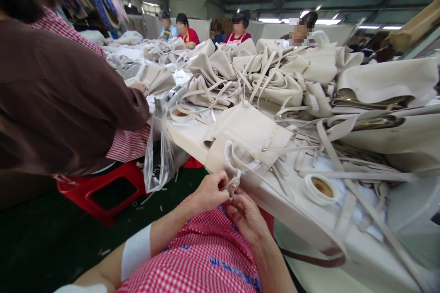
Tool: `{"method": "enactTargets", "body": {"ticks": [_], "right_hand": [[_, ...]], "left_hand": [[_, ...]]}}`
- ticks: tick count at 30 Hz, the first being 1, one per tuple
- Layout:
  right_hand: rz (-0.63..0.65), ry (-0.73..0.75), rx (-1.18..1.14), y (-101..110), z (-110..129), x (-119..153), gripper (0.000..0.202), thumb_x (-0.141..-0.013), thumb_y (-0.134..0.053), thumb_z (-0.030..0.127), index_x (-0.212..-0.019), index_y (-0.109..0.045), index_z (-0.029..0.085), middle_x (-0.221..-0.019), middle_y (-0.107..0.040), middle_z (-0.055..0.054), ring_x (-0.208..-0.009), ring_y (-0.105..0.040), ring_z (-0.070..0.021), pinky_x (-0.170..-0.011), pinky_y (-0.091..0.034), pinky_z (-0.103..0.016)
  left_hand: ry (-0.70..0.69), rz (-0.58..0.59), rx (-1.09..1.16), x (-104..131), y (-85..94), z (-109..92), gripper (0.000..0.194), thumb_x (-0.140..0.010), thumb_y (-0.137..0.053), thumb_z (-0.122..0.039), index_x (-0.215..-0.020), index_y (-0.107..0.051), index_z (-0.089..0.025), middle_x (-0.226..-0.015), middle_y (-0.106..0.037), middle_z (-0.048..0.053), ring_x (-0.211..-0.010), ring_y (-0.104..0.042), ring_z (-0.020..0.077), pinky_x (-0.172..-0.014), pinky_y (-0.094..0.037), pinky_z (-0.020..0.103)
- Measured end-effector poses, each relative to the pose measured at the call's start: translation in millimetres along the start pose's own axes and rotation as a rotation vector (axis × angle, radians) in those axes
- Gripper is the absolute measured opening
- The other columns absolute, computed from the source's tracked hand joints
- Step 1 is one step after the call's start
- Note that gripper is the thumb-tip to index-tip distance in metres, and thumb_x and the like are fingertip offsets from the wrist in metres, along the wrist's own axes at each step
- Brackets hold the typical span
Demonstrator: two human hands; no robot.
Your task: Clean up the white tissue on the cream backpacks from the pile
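My left hand pinches the end of a narrow beige strap just off the table edge, above my lap. Close against it, my right hand has its fingers closed on the same strap end, where a small metal fitting glints. Exactly what lies between the fingertips is partly hidden. The strap belongs with a beige bag lying on the table beyond my hands, its flap and gold-coloured clasp showing. Another long strap loops down over the table's front edge to the right.
A white bowl of brown paste stands at the right. Beige bags are heaped across the table. At left, a co-worker in a brown top sits on a red stool, near a clear plastic bag. Several people work opposite.
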State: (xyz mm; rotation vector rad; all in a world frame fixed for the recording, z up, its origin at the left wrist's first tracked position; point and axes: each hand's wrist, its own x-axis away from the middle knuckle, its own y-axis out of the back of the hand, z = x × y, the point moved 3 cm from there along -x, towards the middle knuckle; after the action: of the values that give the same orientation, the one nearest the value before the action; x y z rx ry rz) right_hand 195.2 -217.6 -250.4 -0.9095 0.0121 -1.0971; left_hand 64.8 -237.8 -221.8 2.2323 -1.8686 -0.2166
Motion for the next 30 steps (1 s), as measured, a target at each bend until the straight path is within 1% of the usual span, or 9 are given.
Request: {"method": "enactTargets", "body": {"ticks": [2,4,8,12,17,20,24,27,30], "right_hand": [[0.0,-0.017,-0.005,4,-1,-2,0.026,-0.059,-0.084,0.019,-0.083,-0.074,0.018,-0.082,-0.073,-0.002,-0.061,-0.061,-0.0107,-0.046,-0.044,-0.017],[0.007,-0.013,0.013,5,-2,-4,0.026,-0.06,-0.085,0.021,-0.084,-0.075,0.019,-0.081,-0.073,-0.001,-0.063,-0.062,-0.0103,-0.051,-0.048,-0.018],[0.017,-0.009,0.079,4,-6,-2,0.034,-0.058,-0.089,0.024,-0.088,-0.076,0.02,-0.08,-0.074,-0.001,-0.063,-0.063,-0.0109,-0.054,-0.049,-0.019],[0.007,0.064,0.171,2,-7,0,0.033,-0.061,-0.089,0.031,-0.089,-0.075,0.019,-0.085,-0.077,-0.003,-0.07,-0.067,-0.0149,-0.063,-0.051,-0.024],[0.042,0.226,0.261,2,-1,-4,0.029,-0.067,-0.084,0.037,-0.086,-0.071,0.02,-0.076,-0.074,-0.001,-0.062,-0.064,-0.0154,-0.061,-0.052,-0.027],[0.06,0.309,0.36,1,5,-5,0.028,-0.069,-0.081,0.039,-0.085,-0.069,0.02,-0.078,-0.074,-0.002,-0.065,-0.065,-0.0178,-0.063,-0.053,-0.03],[0.056,0.428,0.583,3,8,-6,0.021,-0.072,-0.077,0.038,-0.083,-0.07,0.021,-0.083,-0.075,-0.004,-0.076,-0.067,-0.0209,-0.075,-0.054,-0.034],[0.028,0.425,0.64,7,4,-8,0.022,-0.071,-0.077,0.037,-0.086,-0.07,0.021,-0.085,-0.076,-0.005,-0.079,-0.068,-0.0224,-0.078,-0.053,-0.035],[-0.039,0.33,0.512,11,1,-9,0.029,-0.064,-0.081,0.037,-0.083,-0.068,0.02,-0.076,-0.074,-0.004,-0.067,-0.066,-0.0201,-0.063,-0.052,-0.031]], "left_hand": [[-0.046,-0.045,-0.13,3,-0.7,-2,0.014,-0.067,-0.057,-0.012,-0.065,-0.045,-0.019,-0.058,-0.041,-0.007,-0.056,-0.034,0.0079,-0.052,-0.024,0.023],[-0.032,-0.047,-0.117,3,-1.2,1,0.014,-0.069,-0.058,-0.014,-0.067,-0.045,-0.019,-0.059,-0.042,-0.007,-0.056,-0.035,0.0084,-0.052,-0.025,0.022],[0.06,-0.005,0.116,0,-3.4,13,0.021,-0.071,-0.064,-0.025,-0.068,-0.044,-0.019,-0.06,-0.044,-0.007,-0.056,-0.038,0.0083,-0.052,-0.028,0.021],[0.135,0.021,0.295,-1,-5.6,18,0.029,-0.066,-0.072,-0.029,-0.07,-0.046,-0.018,-0.06,-0.046,-0.008,-0.054,-0.042,0.0072,-0.052,-0.031,0.021],[0.336,0.254,0.546,6,-6.4,18,0.039,-0.063,-0.077,-0.031,-0.092,-0.054,-0.016,-0.07,-0.065,-0.001,-0.054,-0.059,0.0118,-0.053,-0.044,0.024],[0.396,0.256,0.678,7,-0.9,21,0.044,-0.055,-0.082,-0.026,-0.086,-0.053,-0.016,-0.07,-0.067,0.0,-0.053,-0.061,0.0116,-0.052,-0.044,0.023],[0.482,0.225,0.791,1,2.4,28,0.043,-0.053,-0.085,-0.024,-0.079,-0.052,-0.017,-0.065,-0.063,-0.001,-0.053,-0.059,0.0095,-0.049,-0.038,0.019],[0.376,0.108,0.707,-3,4.3,26,0.04,-0.056,-0.082,-0.027,-0.077,-0.05,-0.017,-0.067,-0.062,-0.001,-0.053,-0.056,0.0092,-0.049,-0.035,0.019],[0.076,-0.016,0.384,2,7.9,11,0.023,-0.071,-0.072,-0.029,-0.077,-0.053,-0.017,-0.07,-0.059,-0.001,-0.06,-0.054,0.0111,-0.057,-0.041,0.024]]}}
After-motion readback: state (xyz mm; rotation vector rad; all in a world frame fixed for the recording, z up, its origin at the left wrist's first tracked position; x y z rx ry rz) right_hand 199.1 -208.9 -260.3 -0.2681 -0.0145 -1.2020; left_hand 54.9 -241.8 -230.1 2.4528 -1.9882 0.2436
